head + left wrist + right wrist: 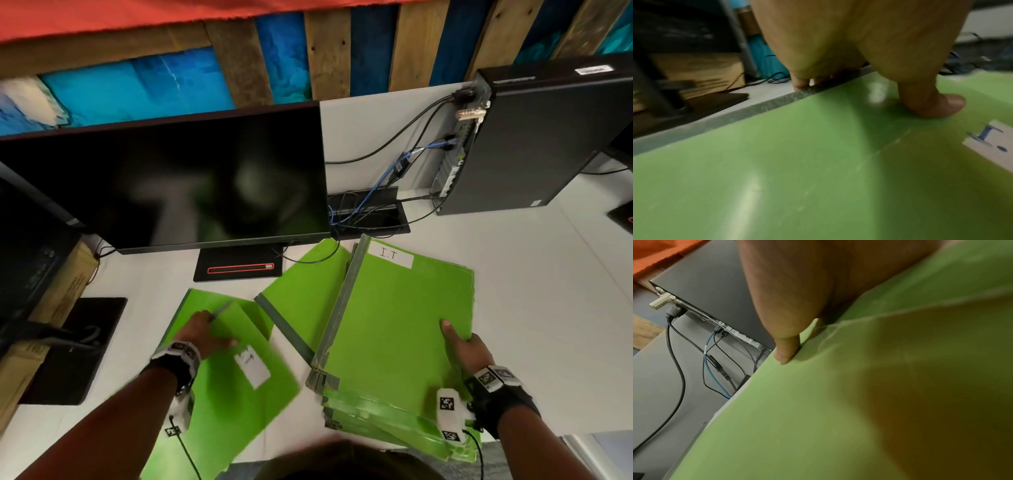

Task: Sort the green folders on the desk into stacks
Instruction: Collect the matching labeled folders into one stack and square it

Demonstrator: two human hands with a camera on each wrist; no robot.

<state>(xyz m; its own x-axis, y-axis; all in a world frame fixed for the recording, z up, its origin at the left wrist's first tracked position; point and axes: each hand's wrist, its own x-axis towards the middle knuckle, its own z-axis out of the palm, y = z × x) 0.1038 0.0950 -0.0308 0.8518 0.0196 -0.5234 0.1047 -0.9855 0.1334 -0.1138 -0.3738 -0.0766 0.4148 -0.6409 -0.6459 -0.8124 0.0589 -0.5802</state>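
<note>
My left hand (205, 334) grips a green folder (233, 394) with a white label (253, 366) at the front left of the desk. In the left wrist view the thumb (931, 100) presses on the green folder's (797, 178) cover and the fingers (801, 82) curl over its grey spine. My right hand (460, 346) holds the right edge of a stack of green folders (394, 325), whose top one is labelled "I.T" (390, 255). In the right wrist view the thumb (785, 350) lies on the top cover (797, 418) and the fingers are hidden beneath. Another green folder (301, 294) lies flat between them, partly under the stack.
A dark monitor (171, 185) on its stand base (239, 267) fills the back left. A black computer tower (534, 144) with cables (376, 205) stands at the back right. A cardboard box (61, 291) and a second black monitor base (78, 346) sit at the left.
</note>
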